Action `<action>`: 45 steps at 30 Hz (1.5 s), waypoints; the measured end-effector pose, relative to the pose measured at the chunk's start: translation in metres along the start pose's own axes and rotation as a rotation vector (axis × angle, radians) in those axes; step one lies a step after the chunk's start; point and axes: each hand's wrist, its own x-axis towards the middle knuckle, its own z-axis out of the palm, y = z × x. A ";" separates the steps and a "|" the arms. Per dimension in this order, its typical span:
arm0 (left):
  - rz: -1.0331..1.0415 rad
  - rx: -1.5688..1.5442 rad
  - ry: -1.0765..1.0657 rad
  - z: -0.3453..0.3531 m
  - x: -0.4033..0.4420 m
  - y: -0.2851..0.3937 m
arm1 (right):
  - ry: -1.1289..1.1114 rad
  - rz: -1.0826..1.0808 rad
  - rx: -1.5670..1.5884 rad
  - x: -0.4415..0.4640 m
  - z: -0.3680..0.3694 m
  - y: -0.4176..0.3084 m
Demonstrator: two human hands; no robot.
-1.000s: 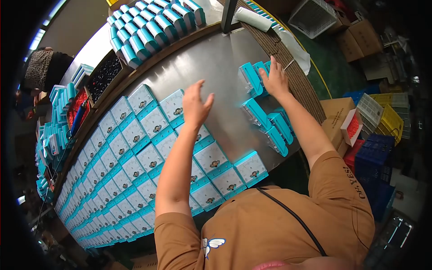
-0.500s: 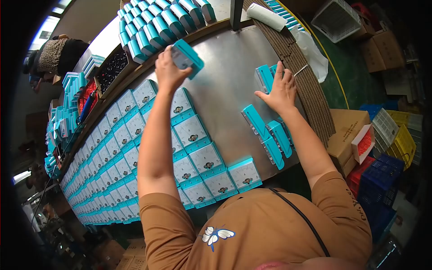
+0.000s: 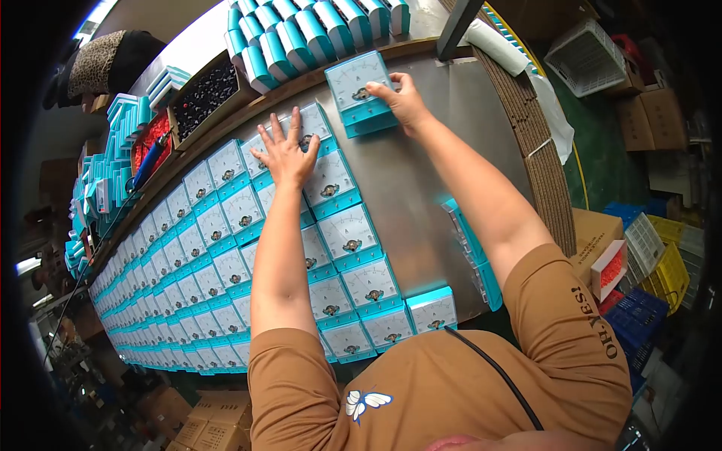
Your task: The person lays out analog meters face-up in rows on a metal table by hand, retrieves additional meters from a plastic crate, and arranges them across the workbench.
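My left hand [image 3: 287, 154] rests with spread fingers on the meters at the upper end of the rows, with nothing gripped. Teal-and-white panel meters [image 3: 350, 233] lie face up in close rows on the metal table [image 3: 406, 188]. My right hand [image 3: 406, 101] pinches the right side of one meter [image 3: 357, 83], its white face up, beside the top of the rows. Partly behind my right forearm, a few teal meters [image 3: 489, 282] stand on edge near the table's right side.
Upright teal-and-white units [image 3: 316, 37] stand beyond the wooden ledge. Boxes of black parts [image 3: 207, 98] and red parts [image 3: 153, 139] sit at the left. Corrugated cardboard [image 3: 545, 173] lines the right edge. Another person [image 3: 105, 64] is at the upper left. Crates [image 3: 665, 278] stand at the right.
My left hand has let go of the meter it lifted and moved down onto the rows. My right hand has moved left from the upright meters and now holds a meter. The view has shifted.
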 end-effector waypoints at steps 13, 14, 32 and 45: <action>0.030 0.017 0.096 0.010 -0.003 -0.003 | 0.246 -0.044 -0.632 0.019 -0.069 0.025; 0.029 0.016 0.082 0.012 -0.002 -0.006 | 0.178 -0.021 -0.780 0.019 -0.067 0.025; 0.382 -0.947 -0.244 -0.020 -0.222 0.211 | 0.117 -0.133 -1.329 -0.386 -0.179 -0.003; 0.614 -0.299 -0.303 -0.084 -0.258 0.173 | 0.166 -0.350 -1.254 -0.370 -0.206 0.012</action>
